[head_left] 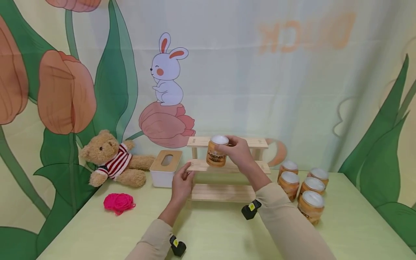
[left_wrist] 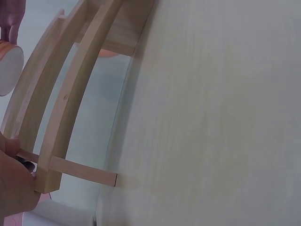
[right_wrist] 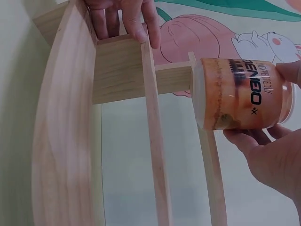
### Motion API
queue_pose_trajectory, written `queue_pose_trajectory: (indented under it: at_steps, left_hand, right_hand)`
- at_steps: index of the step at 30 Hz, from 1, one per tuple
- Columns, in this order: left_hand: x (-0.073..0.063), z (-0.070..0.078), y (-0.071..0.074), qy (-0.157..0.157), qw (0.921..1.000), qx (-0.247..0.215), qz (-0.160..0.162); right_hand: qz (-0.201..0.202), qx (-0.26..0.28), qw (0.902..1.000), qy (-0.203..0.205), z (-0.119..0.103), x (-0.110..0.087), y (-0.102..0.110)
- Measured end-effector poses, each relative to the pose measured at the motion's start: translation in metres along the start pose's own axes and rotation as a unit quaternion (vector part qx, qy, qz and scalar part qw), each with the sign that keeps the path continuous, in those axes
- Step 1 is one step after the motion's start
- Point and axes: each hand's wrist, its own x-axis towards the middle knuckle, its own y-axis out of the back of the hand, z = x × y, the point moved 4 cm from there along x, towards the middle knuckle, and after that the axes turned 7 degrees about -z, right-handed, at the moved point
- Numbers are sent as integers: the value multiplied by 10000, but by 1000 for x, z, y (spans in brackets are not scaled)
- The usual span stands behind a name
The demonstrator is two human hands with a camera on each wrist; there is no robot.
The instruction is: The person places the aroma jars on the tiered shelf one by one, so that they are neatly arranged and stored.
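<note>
A wooden three-tier shelf [head_left: 224,193] stands against the back cloth. My right hand [head_left: 239,153] grips an orange jar with a white lid [head_left: 216,153] near its top, holding it upright in front of the upper tiers. In the right wrist view, the jar [right_wrist: 242,94] shows dark lettering, with thumb and fingers on opposite sides. My left hand [head_left: 182,182] holds the left end of the middle tier; the right wrist view shows its fingers [right_wrist: 136,28] hooked over the shelf's side. In the left wrist view, only part of that hand [left_wrist: 16,183] appears.
Several similar jars [head_left: 311,206] stand to the right of the shelf. On the left are a white tissue box with a wooden lid [head_left: 161,177], a teddy bear in a striped shirt [head_left: 113,159] and a ball of pink yarn [head_left: 119,203]. A pale green cloth [head_left: 214,238] covers the table.
</note>
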Motion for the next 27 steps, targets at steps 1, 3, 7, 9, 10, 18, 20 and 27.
queue_pose_trajectory:
  at_steps: [1,3,7,9,10,18,20,27]
  left_hand:
    - [0,0,0,1,10000,21,22]
    - [0,-1,0,8,10000,49,63]
    - [0,-3,1,58,9999,67,97]
    - [0,-3,0,40,9999,89,94]
    - [1,-3,0,23,9999,97,93]
    - [2,-6,-1,-23,9999,37,95]
    - [0,-5,0,47,9999,39,125]
    - [-1,-4,0,71,9999,-74,51]
  right_hand:
    - [10,-3,10000,32,-1,3,0]
    - [47,23,9999,97,-3,7,1]
    - [168,59,9996,204,-4,15,6]
    - [266,86,9993,240,-5,18,11]
    - [305,104,9991,258,-6,21,12]
    - [367,78,9989,288,-11,40,10]
    - [345,52,9990,265,-10,44,7]
    - [233,78,9992,311,-7,53,1]
